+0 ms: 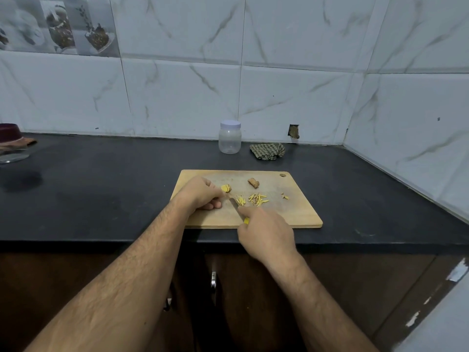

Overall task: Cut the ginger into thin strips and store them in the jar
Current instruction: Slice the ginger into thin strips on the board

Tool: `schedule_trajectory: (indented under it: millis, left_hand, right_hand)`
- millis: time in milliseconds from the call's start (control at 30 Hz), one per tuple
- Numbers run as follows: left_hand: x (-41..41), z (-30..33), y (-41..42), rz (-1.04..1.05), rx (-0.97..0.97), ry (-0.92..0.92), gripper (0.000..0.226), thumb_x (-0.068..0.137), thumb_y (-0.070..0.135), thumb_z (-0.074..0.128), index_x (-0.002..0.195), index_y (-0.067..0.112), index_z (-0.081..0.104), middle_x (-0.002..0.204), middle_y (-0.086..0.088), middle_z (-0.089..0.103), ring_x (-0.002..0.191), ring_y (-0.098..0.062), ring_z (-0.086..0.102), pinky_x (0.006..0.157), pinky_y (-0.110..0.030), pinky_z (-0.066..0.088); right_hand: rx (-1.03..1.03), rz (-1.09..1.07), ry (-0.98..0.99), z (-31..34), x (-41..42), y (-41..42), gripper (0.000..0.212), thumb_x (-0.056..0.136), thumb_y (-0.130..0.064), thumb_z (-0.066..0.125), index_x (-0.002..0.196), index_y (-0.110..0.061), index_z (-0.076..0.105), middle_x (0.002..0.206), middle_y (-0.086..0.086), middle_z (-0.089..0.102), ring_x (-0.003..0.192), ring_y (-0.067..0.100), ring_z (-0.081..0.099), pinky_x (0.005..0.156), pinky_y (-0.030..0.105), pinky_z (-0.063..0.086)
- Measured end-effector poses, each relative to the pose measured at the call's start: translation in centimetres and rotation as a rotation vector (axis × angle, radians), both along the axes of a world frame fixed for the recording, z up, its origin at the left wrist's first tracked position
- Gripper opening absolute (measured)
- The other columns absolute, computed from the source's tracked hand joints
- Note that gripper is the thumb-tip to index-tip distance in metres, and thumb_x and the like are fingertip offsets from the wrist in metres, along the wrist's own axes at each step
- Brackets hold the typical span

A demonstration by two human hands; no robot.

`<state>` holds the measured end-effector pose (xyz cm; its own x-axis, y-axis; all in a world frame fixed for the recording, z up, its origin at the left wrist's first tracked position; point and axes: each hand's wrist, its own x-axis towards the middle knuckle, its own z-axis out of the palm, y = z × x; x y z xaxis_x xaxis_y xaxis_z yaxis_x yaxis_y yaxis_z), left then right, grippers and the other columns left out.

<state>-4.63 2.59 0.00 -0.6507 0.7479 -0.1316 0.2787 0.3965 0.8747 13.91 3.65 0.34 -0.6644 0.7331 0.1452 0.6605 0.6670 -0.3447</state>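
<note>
A wooden cutting board [291, 212] lies on the black counter. My left hand [200, 194] rests on the board's left part, fingers curled, pressing down ginger slices beside a small yellow stack of slices [225, 188]. My right hand [264, 232] grips a knife [234, 205] with a yellow handle, forefinger along the blade, whose tip meets my left fingers. Thin ginger strips [257, 198] lie in two small heaps right of the blade. An unpeeled brown ginger piece [253, 183] sits farther back. The clear plastic jar [230, 137], with its white lid on, stands behind the board by the wall.
A crumpled checked cloth [267, 151] lies right of the jar. A few ginger scraps [285, 196] sit on the board's right side. At the far left stand a glass dish [12, 154] and a dark red bowl [10, 133]. Tiled walls close the back and right.
</note>
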Motion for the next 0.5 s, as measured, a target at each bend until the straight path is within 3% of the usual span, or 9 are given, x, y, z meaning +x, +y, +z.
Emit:
schedule_trajectory:
  millis: [267, 500]
  left_hand:
    - [-0.1, -0.8, 0.1, 0.092, 0.037, 0.1, 0.025, 0.091, 0.036, 0.064, 0.076, 0.017, 0.057, 0.057, 0.003, 0.07, 0.046, -0.006, 0.052, 0.063, -0.024, 0.047]
    - [-0.4, -0.8, 0.4, 0.109, 0.02, 0.132, 0.023, 0.092, 0.033, 0.063, 0.079, 0.014, 0.062, 0.058, 0.002, 0.07, 0.047, -0.008, 0.056, 0.068, -0.026, 0.051]
  right_hand:
    - [-0.005, -0.11, -0.041, 0.3, 1.3, 1.9, 0.055, 0.095, -0.021, 0.046, 0.147, -0.038, 0.042, 0.122, -0.002, 0.064, 0.11, 0.023, 0.058, 0.076, 0.032, 0.047]
    - [-0.03, -0.097, -0.03, 0.2, 1.0, 2.2, 0.051, 0.094, -0.021, 0.047, 0.144, -0.034, 0.048, 0.122, -0.001, 0.064, 0.109, 0.023, 0.059, 0.081, 0.034, 0.05]
